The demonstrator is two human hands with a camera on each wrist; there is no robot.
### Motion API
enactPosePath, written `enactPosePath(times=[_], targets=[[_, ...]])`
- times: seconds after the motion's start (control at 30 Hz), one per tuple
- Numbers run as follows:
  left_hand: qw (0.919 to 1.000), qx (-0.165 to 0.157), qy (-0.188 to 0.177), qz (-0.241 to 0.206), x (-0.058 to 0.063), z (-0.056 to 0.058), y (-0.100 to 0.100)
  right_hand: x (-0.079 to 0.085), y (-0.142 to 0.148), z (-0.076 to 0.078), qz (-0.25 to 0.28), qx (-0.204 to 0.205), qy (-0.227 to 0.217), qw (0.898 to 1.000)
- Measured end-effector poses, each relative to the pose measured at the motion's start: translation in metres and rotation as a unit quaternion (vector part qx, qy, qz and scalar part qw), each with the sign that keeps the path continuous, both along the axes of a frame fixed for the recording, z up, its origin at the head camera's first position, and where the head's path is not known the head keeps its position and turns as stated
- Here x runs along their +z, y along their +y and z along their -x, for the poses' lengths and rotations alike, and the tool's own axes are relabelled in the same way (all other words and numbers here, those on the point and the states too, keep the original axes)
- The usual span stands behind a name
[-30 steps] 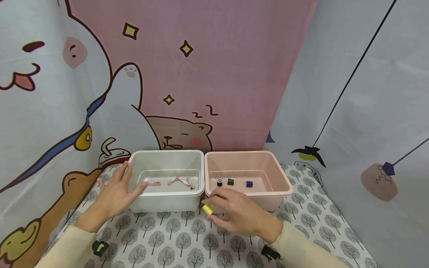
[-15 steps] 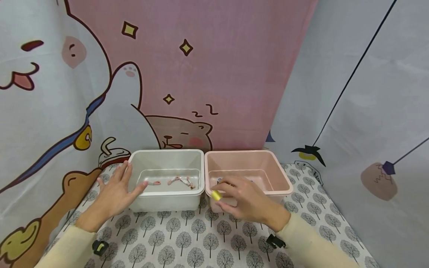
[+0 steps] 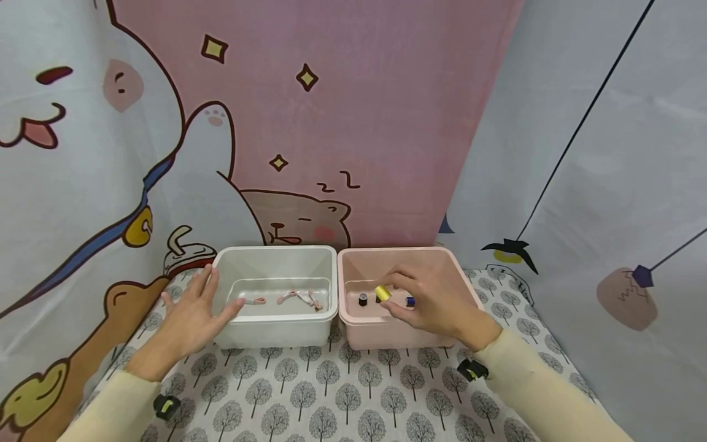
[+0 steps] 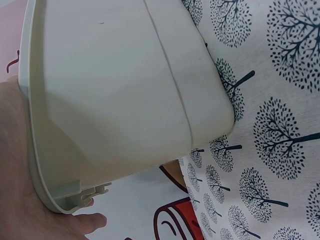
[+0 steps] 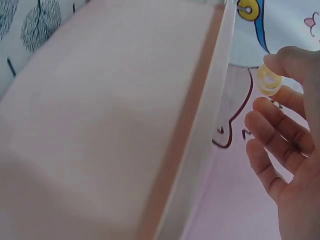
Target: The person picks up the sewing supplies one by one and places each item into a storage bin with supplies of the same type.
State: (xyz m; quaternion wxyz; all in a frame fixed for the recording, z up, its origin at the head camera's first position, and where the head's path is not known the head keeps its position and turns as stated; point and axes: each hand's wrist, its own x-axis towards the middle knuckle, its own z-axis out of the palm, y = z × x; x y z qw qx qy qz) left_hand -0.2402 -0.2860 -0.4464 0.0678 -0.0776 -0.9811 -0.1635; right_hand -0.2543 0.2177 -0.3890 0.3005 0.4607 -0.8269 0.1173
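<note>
My right hand pinches a yellow thread spool between thumb and fingertips, over the pink bin. In the right wrist view the round end of the spool shows beside the bin's wall. Below it in the bin lie a dark-topped spool and a blue spool; another dark spool is mostly hidden behind the yellow one. My left hand rests at the left end of the white bin, fingers spread, thumb over the rim. Several pinkish cord pieces lie inside the white bin.
Both bins stand side by side on a tree-print cloth. A cartoon-printed curtain hangs close behind them and along both sides. Dark wrist devices sit under both sleeves.
My right hand has carried the yellow spool up and to the right, from in front of the pink bin to above its inside. My left hand has stayed put.
</note>
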Motion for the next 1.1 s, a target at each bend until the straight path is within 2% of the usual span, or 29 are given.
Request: enactPosePath(times=[0.07,0.2,0.3,0.5,0.57,0.7,0.83,1.1], targets=[[1.0000,0.001,-0.002,0.000,-0.001,0.000,0.000,0.003,0.005,0.005,-0.004,-0.007,0.014,1.000],[1.0000,0.002,-0.002,0.002,-0.001,0.000,0.000,0.008,0.012,0.016,-0.001,0.009,0.003,1.000],[1.0000,0.002,0.000,0.002,0.000,0.000,0.000,0.012,0.018,0.022,-0.005,0.010,-0.027,1.000],[1.0000,0.002,0.001,0.000,0.000,0.001,0.000,0.019,0.028,0.034,-0.031,-0.029,-0.106,0.993],[1.0000,0.003,0.001,0.000,0.000,0.001,0.000,0.022,0.030,0.040,-0.035,-0.030,-0.126,0.991],[1.0000,0.004,0.002,0.000,0.000,0.000,0.000,0.026,0.035,0.055,-0.040,-0.028,-0.154,0.987],[1.0000,0.005,0.002,0.001,-0.001,0.001,0.000,0.031,0.039,0.067,-0.051,-0.046,-0.182,0.981],[1.0000,0.003,0.000,0.005,-0.001,0.001,0.000,0.037,0.044,0.083,-0.074,-0.065,-0.224,0.970]])
